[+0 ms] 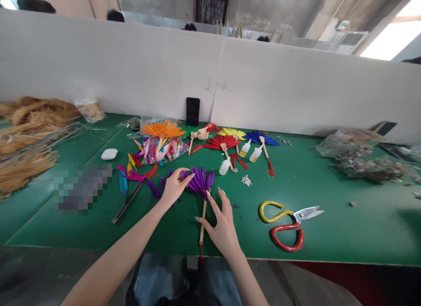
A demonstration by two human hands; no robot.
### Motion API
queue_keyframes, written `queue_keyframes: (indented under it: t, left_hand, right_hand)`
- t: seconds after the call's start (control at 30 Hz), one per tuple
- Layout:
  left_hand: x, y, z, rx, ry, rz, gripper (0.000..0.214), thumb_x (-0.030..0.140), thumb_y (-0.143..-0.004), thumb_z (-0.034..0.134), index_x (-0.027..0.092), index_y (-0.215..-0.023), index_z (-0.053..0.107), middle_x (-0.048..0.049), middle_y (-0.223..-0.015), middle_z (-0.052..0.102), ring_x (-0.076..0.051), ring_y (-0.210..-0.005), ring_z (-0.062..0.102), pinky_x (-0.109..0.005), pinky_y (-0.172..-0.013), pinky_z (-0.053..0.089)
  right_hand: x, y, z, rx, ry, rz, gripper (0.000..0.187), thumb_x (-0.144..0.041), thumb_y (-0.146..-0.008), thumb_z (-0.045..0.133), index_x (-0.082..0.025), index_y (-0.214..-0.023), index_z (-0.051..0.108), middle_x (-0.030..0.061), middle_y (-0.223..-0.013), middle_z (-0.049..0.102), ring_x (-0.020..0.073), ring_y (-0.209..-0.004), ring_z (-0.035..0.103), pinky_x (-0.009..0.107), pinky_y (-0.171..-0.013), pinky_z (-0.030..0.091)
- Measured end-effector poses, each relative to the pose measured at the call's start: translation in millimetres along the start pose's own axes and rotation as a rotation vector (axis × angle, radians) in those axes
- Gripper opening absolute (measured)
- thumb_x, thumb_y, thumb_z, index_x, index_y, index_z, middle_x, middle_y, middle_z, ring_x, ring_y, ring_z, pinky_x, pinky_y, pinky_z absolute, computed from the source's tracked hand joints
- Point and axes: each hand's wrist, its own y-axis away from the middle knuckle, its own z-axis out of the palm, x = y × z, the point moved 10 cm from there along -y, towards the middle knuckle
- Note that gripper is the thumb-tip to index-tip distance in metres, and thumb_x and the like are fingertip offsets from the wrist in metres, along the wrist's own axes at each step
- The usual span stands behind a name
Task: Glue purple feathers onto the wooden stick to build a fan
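A purple feather fan (pixel 200 183) on a thin wooden stick (pixel 203 225) lies on the green table (pixel 345 218) in front of me. My left hand (pixel 174 186) pinches a purple feather at the fan's left edge. My right hand (pixel 222 222) rests beside the stick with its fingers spread, fingertips touching the stick and the fan's lower right. Loose purple, magenta and blue feathers (pixel 131 176) lie to the left of my left hand.
Finished fans in orange (pixel 162 130), red (pixel 221 142), yellow and blue (pixel 259 138) lie behind, with small glue bottles (pixel 225 166). Scissors with yellow and red handles (pixel 286 222) lie to the right. Straw bundles (pixel 26 135) fill the left; a white partition (pixel 279 86) stands behind.
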Motion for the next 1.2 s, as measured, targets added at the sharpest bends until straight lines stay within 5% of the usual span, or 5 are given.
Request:
queue_keyframes:
  t: [0.17,0.33,0.67,1.2]
  left_hand:
    - [1,-7,-6.9,-0.03,-0.12,0.008,0.036,0.049,-0.081,0.047,0.017,-0.087,0.063,0.0003,-0.062,0.06,-0.011,-0.045,0.051,-0.021,-0.047,0.037]
    - [4,-17,-9.9,-0.024,-0.195,0.075,0.03,0.043,-0.078,0.052,0.017,-0.079,0.064,-0.0059,-0.086,0.066,-0.015,-0.065,0.06,-0.023,-0.061,0.044]
    - [-2,-21,-4.8,-0.025,-0.203,0.095,0.035,0.048,-0.077,0.054,0.02,-0.098,0.06,0.0,-0.074,0.062,-0.01,-0.05,0.053,-0.02,-0.049,0.038]
    - [1,-20,-14.6,-0.021,-0.188,0.07,0.032,0.045,-0.084,0.043,0.02,-0.098,0.058,-0.0029,-0.079,0.068,-0.01,-0.041,0.051,-0.022,-0.05,0.04]
  right_hand:
    - [-1,1,1,-0.012,0.007,-0.007,0.061,-0.045,-0.083,0.052,-0.027,-0.137,0.032,0.0097,-0.146,0.018,0.0315,-0.134,0.015,0.054,-0.102,0.03]
    - [-1,0,2,-0.008,0.021,-0.018,0.059,-0.044,-0.083,0.052,-0.027,-0.136,0.033,0.009,-0.146,0.018,0.0322,-0.134,0.017,0.054,-0.102,0.03]
    - [-5,0,4,-0.044,0.088,-0.059,0.051,-0.04,-0.086,0.047,-0.027,-0.135,0.037,0.0086,-0.148,0.014,0.033,-0.135,0.013,0.055,-0.102,0.028]
    - [-10,-2,6,-0.067,0.124,-0.088,0.05,-0.045,-0.088,0.042,-0.026,-0.134,0.037,0.0076,-0.148,0.019,0.0305,-0.135,0.014,0.055,-0.104,0.025]
